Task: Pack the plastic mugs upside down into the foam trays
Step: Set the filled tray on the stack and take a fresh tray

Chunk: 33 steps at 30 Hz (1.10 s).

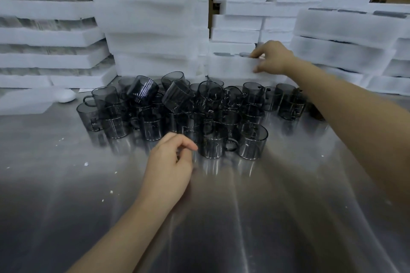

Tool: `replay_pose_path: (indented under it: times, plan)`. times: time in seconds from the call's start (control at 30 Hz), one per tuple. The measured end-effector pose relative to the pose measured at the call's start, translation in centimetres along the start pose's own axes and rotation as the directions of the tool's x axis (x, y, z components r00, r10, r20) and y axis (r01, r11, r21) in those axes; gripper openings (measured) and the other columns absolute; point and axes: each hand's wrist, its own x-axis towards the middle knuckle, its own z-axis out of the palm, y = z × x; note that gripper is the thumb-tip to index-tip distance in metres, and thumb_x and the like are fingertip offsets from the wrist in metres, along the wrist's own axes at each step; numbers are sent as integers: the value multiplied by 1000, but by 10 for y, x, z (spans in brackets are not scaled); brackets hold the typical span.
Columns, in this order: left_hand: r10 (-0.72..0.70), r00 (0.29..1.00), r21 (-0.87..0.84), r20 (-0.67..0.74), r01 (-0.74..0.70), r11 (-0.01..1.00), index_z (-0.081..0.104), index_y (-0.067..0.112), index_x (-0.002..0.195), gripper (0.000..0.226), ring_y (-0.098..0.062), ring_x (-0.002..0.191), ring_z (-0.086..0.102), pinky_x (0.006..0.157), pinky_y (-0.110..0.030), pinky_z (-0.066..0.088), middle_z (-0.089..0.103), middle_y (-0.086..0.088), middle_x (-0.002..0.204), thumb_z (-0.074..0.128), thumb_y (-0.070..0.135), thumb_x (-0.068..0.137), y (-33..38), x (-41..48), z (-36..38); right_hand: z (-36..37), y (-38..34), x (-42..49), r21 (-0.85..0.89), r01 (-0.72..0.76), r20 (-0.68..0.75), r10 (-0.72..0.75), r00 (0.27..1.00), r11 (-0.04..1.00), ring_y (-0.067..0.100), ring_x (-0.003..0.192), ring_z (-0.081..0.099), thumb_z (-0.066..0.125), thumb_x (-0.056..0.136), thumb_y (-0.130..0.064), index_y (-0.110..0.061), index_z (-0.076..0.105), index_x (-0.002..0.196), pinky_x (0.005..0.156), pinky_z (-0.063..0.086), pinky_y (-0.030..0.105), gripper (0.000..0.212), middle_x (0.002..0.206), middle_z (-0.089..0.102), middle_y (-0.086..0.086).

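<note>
Nearest, the left hand hovers over the brushed steel table, fingers loosely curled and holding nothing, just short of the smoky grey see-through plastic mugs. These stand and lie heaped mid-table — thirty or so, overlapping too much for an exact count. They look light, stiff and slick, best taken round the wall or by the loop handle. Behind them the right hand pinches the top edge of one white foam tray — soft, crumbly stuff. Dozens of stacked foam trays rise beyond.

Smoky grey mugs, white foam trays
</note>
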Motion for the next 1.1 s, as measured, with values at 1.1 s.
replay_pose_path:
  times: [1.1]
  plan:
    - [6, 1000, 58, 28, -7, 998, 63, 22, 78, 28, -6, 78, 55, 65, -9, 41, 58, 12, 89, 51, -2, 86, -6, 2, 2, 41, -7, 17, -118, -86, 318, 120, 940, 989, 32, 107, 54, 42, 89, 6, -2, 69, 102, 86, 42, 29, 31, 108, 63, 13]
